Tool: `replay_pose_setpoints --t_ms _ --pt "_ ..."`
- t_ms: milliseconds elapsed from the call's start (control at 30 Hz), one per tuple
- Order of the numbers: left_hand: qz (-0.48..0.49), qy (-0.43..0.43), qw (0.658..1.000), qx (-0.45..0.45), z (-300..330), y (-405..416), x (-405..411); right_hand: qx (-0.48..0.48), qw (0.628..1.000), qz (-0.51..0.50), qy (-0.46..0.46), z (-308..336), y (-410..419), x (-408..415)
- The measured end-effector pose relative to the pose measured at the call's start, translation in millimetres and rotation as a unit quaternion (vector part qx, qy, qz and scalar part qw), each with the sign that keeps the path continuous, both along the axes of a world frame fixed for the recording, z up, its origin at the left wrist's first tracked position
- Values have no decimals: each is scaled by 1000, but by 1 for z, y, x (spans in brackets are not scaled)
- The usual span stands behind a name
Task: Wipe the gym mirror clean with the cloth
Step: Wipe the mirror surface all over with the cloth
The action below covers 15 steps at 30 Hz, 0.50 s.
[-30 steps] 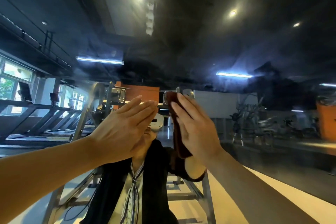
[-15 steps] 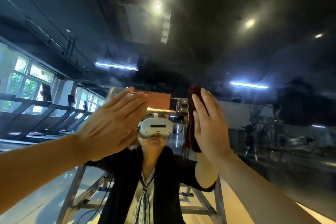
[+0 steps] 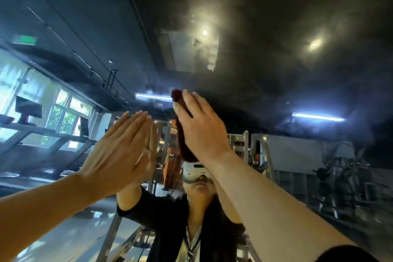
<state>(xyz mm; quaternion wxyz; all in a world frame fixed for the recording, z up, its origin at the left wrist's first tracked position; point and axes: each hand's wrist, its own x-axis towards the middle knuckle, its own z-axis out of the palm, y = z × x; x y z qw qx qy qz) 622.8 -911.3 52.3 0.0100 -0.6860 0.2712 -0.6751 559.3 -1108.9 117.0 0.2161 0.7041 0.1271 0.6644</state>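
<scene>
Against 1 mirror (image 3: 276, 70), 2 flat, unclenched hands: right (image 3: 202, 127) presses 1 cloth (image 3: 182, 140), left (image 3: 119, 153) bare.

This is looking like a gym: a wall mirror (image 3: 276, 70) is reflecting steel weight machines (image 3: 257, 151) and exercise bikes (image 3: 340, 178). A dark ceiling with spotlights (image 3: 204, 32) and tube lights (image 3: 318, 116) is showing above, and windows (image 3: 63, 112) are letting daylight in.

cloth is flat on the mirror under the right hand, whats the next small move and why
Probably sweep the cloth up and to the right across the mirror. The right hand presses it flat against the glass with straight fingers, and a cloudy haze shows around the reflected ceiling lights just above. The left hand rests flat on the glass as a brace.
</scene>
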Motion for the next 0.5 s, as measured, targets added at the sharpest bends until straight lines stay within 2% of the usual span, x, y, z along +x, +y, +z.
replay_pose_setpoints --t_ms 133,233,300,400,500 --pt "-12 4 1000 -13 5 -21 2 107 993 -4 -47 10 -54 -32" --pt "5 18 999 -31 -6 -1 11 140 988 2 -70 1 -28 -21" --pt "23 25 999 -39 -15 17 17 82 996 5 -45 -10 14 3" --pt "45 26 997 -59 -26 39 20 -54 997 9 62 -25 84 40" --pt "53 34 996 -56 -28 50 21 -87 990 -12 108 -12 116 52"
